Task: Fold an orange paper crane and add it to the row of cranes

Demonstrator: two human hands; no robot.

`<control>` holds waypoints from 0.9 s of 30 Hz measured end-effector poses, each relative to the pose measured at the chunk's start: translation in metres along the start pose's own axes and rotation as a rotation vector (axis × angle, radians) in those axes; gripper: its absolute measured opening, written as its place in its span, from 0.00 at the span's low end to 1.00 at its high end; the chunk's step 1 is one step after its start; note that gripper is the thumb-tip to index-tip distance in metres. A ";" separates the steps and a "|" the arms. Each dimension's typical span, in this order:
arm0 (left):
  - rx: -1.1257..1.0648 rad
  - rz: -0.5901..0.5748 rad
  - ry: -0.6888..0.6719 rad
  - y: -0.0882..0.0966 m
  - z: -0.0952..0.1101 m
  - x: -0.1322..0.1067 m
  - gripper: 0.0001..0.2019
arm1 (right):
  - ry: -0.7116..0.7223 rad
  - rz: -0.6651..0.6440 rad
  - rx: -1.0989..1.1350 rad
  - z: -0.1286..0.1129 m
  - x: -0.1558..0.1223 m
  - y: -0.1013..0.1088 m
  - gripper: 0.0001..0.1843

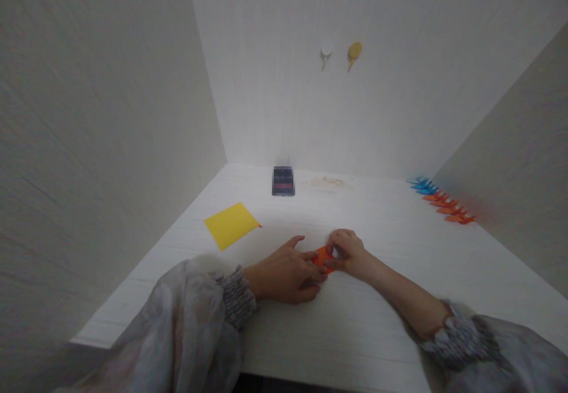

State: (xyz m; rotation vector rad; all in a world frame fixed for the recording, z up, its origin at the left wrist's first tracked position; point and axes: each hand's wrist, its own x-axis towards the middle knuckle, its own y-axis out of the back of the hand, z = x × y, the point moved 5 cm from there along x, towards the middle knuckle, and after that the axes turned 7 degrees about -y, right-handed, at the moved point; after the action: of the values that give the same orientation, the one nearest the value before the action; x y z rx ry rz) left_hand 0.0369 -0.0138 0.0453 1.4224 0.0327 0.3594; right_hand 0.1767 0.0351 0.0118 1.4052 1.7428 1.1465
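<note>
A small piece of folded orange paper (pixel 323 257) lies on the white table, between my two hands. My left hand (pixel 290 274) is palm down at its left edge, fingers spread. Its fingertips rest on the paper, while the little finger and thumb stand apart from it. At the right edge, my right hand (pixel 350 255) has thumb and fingers closed on the paper, and they cover part of it. Further left lies a flat yellow sheet of paper (pixel 231 225), with a tiny orange bit (pixel 260 226) at its right corner.
A row of folded blue paper pieces (pixel 425 186) and folded orange paper pieces (pixel 450 208) lines the right wall. A dark blurred block (pixel 283 181) sits by the back wall, where a white hook (pixel 326 50) and a yellow hook (pixel 355 51) hang. Walls enclose the table (pixel 377 328).
</note>
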 end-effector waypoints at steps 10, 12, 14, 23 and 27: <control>-0.003 0.002 -0.006 0.002 0.002 0.002 0.10 | -0.068 -0.028 -0.008 0.000 0.004 -0.001 0.03; -0.009 -0.005 -0.002 0.001 0.001 0.001 0.10 | -0.070 -0.020 0.001 0.002 0.006 -0.002 0.03; -0.013 -0.003 -0.001 0.000 0.001 0.001 0.09 | -0.071 -0.021 0.005 0.004 0.008 -0.002 0.03; -0.062 0.022 -0.019 0.001 0.002 0.002 0.06 | -0.073 0.011 0.015 0.011 0.013 -0.003 0.05; -0.051 0.023 -0.005 0.000 0.000 0.001 0.07 | -0.055 0.040 0.014 0.009 0.010 -0.001 0.04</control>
State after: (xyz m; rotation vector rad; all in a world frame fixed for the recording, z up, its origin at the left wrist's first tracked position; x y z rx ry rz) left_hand 0.0373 -0.0133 0.0453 1.3743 0.0033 0.3731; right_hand 0.1817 0.0471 0.0074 1.4723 1.6946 1.1079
